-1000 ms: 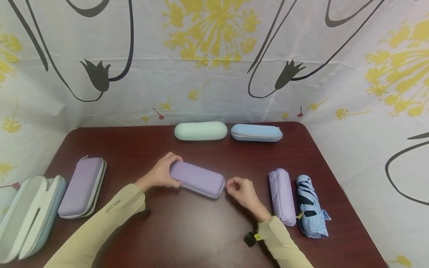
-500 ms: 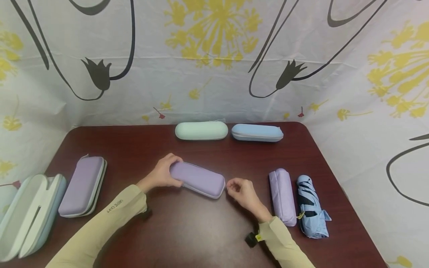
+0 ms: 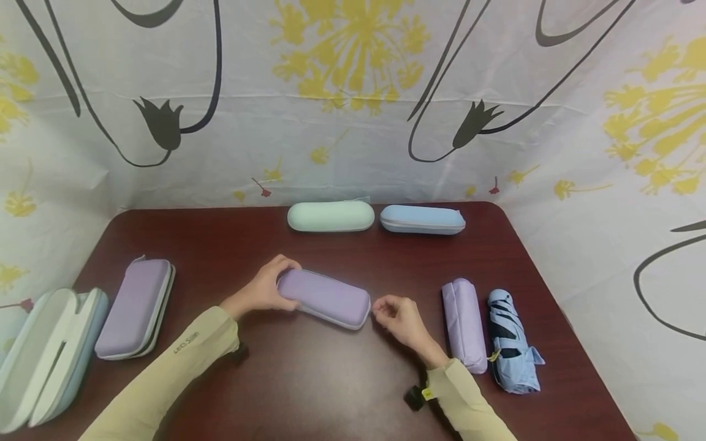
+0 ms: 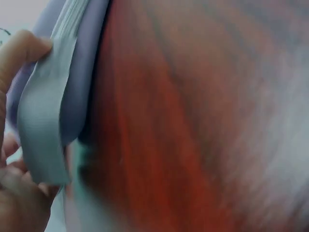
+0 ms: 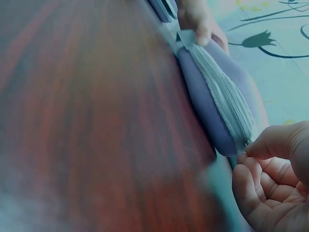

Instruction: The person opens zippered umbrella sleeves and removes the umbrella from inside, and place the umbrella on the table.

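Note:
A purple hard zip case (image 3: pixel 325 298) lies at a slant in the middle of the table. My left hand (image 3: pixel 266 286) grips its left end, thumb on the near side and fingers over the far side. A grey fabric strap (image 4: pixel 43 113) at that end shows in the left wrist view, under my thumb. My right hand (image 3: pixel 405 323) is at the case's right end, thumb and index finger pinching the small zipper pull. The slider (image 5: pixel 247 142) sits right at my fingertips in the right wrist view. The zipper (image 5: pixel 222 94) runs closed along the near side.
A mint case (image 3: pixel 331 217) and a light blue case (image 3: pixel 423 220) stand at the back edge. At left are another purple case (image 3: pixel 135 306) and an open blue case (image 3: pixel 52 361). A folded purple umbrella (image 3: pixel 464 324) and a blue umbrella (image 3: pixel 513 343) lie at right.
The hands and the purple case keep nearly the same place, with only a very slight shift of the case.

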Tool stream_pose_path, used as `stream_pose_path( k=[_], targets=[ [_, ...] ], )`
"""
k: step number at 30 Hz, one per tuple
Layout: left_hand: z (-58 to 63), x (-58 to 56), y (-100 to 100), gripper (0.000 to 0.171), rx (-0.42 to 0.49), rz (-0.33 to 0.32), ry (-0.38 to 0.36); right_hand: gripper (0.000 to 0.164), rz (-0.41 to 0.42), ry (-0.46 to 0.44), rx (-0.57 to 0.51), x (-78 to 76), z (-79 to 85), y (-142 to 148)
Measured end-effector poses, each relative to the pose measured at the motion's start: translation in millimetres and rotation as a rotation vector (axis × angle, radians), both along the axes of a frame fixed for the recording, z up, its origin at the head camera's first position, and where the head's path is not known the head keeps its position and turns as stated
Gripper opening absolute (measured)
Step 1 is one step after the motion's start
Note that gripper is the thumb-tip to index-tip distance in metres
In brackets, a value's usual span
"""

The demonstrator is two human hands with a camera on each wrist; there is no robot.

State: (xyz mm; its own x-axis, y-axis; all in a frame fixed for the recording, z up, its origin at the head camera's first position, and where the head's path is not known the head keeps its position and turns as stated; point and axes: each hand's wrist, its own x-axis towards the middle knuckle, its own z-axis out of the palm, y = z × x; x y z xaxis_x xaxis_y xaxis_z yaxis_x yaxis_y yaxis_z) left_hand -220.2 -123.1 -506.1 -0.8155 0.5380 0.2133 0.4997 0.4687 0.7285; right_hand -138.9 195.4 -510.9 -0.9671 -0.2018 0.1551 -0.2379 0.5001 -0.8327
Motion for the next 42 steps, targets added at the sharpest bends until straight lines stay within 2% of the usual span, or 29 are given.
stream_pose_path(
  k=[4,7,13,20,28,31,38,42],
  targets=[
    [1.2,-1.5,-5.9,0.063,0.021,-0.083,-0.012,0.006,-0.025,-0.004,-0.003,-2.2,2.1,1.5],
    [0.5,-2.2,-7.5,0.063,0.017,-0.108,-0.002,0.005,-0.026,-0.010,0.008,-3.9,4.4,3.5],
    [-3.5,-1.7,-5.2,0.061,0.025,-0.064,0.021,0.005,0.008,0.007,0.051,-4.7,5.9,6.2],
    [-3.8,5.8,0.5,0.059,0.034,-0.004,0.024,0.006,-0.017,0.005,0.003,-1.3,4.8,7.8],
    [-6.5,10.7,3.9,0.058,0.049,0.024,0.011,0.005,0.015,-0.066,-0.009,2.7,2.6,9.8],
    [-7.4,11.5,4.6,0.058,0.054,0.030,0.005,0.005,0.052,-0.079,-0.007,4.0,5.5,9.9],
    [-6.2,15.6,4.7,0.058,0.052,0.028,0.003,0.006,0.177,-0.064,-0.050,14.0,34.0,7.4],
    [-6.8,14.8,2.5,0.057,0.064,0.042,0.001,0.007,0.230,-0.059,-0.077,17.3,35.9,5.8]
  ],
)
